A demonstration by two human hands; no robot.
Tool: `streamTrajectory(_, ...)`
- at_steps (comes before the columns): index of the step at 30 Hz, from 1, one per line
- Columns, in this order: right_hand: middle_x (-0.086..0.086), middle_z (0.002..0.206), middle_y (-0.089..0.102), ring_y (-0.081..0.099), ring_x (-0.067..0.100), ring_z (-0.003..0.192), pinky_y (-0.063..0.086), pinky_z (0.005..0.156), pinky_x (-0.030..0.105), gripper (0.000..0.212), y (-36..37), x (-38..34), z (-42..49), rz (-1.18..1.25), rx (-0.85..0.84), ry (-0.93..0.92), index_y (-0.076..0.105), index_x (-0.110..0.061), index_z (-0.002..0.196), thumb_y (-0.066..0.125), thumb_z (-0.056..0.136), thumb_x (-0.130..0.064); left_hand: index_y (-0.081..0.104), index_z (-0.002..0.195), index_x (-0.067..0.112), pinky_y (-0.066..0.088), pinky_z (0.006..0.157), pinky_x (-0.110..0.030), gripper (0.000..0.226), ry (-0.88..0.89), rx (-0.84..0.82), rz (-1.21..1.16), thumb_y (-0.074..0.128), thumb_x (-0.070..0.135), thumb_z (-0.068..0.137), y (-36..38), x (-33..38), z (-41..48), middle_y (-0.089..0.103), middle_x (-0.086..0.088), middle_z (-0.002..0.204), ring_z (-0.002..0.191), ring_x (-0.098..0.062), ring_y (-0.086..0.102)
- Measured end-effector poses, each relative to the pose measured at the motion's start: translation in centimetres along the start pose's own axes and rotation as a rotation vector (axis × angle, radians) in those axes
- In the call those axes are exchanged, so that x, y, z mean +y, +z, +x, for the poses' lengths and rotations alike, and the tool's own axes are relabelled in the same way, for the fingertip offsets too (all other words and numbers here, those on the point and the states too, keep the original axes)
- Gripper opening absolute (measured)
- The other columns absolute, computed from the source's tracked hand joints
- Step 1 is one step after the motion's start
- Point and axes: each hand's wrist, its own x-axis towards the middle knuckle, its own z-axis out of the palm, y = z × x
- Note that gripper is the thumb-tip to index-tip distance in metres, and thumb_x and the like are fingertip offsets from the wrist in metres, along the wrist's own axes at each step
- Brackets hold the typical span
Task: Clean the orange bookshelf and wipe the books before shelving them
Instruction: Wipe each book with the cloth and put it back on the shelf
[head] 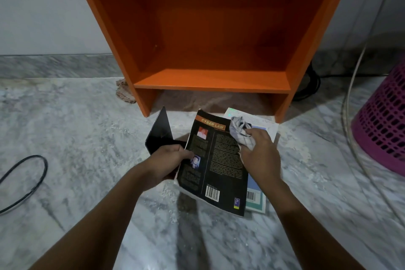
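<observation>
Left hand (169, 160) pinches black book (215, 164) edge, tilted above floor before empty orange shelf (210, 81); right hand (258, 149) clutches cloth (241, 131) on cover; advise long strokes toward barcode, firm grip

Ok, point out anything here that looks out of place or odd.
A crumpled brownish rag lies on the floor against the left foot of the orange bookshelf. A black cable loops loose across the floor at left. The lower edge of the Cyber Law book looks curled and worn.
</observation>
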Motion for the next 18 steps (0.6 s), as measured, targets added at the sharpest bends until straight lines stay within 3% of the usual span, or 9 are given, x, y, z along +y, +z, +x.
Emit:
streamTrajectory(2,-0.001,0.124,0.059,0.056,0.020,0.107,0.038,0.078,0.026,0.035,-0.6,0.0,0.6,0.073,0.008,0.086,0.062,-0.018,0.121,0.062,0.087,-0.016,0.059,0.079,0.012,0.054,0.073,-0.036,0.019,0.103,-0.015,0.087,0.057,0.024,0.094,-0.6,2.0,-0.8,0.074,-0.007,0.085,0.079,-0.021,0.070)
streamTrajectory(4,0.001,0.115,0.063,0.059,0.021,0.100,0.041,0.076,0.028,0.027,-1.6,-0.1,1.2,0.168,0.066,0.179,0.064,-0.019,0.116,0.060,0.089,-0.022,0.053,0.075,0.013,0.052,0.071,-0.039,0.022,0.252,0.100,0.297,0.058,0.025,0.092,-0.9,4.5,-1.3,0.067,-0.013,0.078,0.072,-0.023,0.066)
streamTrajectory(6,-0.001,0.097,0.067,0.063,0.017,0.088,0.048,0.072,0.031,0.014,-3.0,-0.5,1.7,0.344,0.173,0.244,0.066,-0.022,0.103,0.062,0.089,-0.023,0.046,0.067,0.016,0.044,0.059,-0.032,0.028,0.401,0.231,0.506,0.061,0.022,0.090,-0.8,7.2,-2.1,0.055,-0.008,0.064,0.060,-0.020,0.055)
streamTrajectory(8,-0.005,0.082,0.066,0.063,0.003,0.072,0.048,0.064,0.025,0.005,-4.6,-0.9,2.1,0.518,0.274,0.283,0.065,-0.022,0.094,0.062,0.091,-0.019,0.040,0.063,0.018,0.033,0.051,-0.025,0.033,0.498,0.256,0.667,0.063,0.019,0.088,0.4,9.4,-3.0,0.044,0.002,0.058,0.053,-0.015,0.044)
streamTrajectory(10,-0.008,0.074,0.062,0.056,-0.008,0.058,0.044,0.058,0.015,0.002,-6.0,-1.1,2.4,0.643,0.336,0.318,0.064,-0.016,0.092,0.062,0.092,-0.016,0.044,0.067,0.020,0.034,0.049,-0.023,0.027,0.527,0.224,0.782,0.063,0.018,0.087,2.8,10.3,-3.7,0.048,0.002,0.063,0.054,-0.013,0.048)
streamTrajectory(13,-0.006,0.084,0.069,0.064,-0.003,0.071,0.049,0.061,0.015,0.012,-7.1,-1.4,2.6,0.803,0.308,0.418,0.068,-0.016,0.102,0.062,0.094,-0.021,0.057,0.091,0.017,0.046,0.059,-0.027,0.013,0.532,0.192,0.822,0.065,0.024,0.085,7.6,9.1,-3.8,0.058,-0.001,0.079,0.070,-0.021,0.060)
streamTrajectory(18,0.000,0.090,0.073,0.070,0.013,0.084,0.055,0.071,0.027,0.008,-7.0,0.1,2.0,0.800,0.267,0.485,0.069,-0.023,0.095,0.062,0.093,-0.019,0.055,0.120,0.019,0.050,0.083,-0.036,0.032,0.591,0.176,0.912,0.060,0.017,0.089,14.4,4.6,-2.4,0.061,-0.006,0.109,0.094,-0.024,0.059)
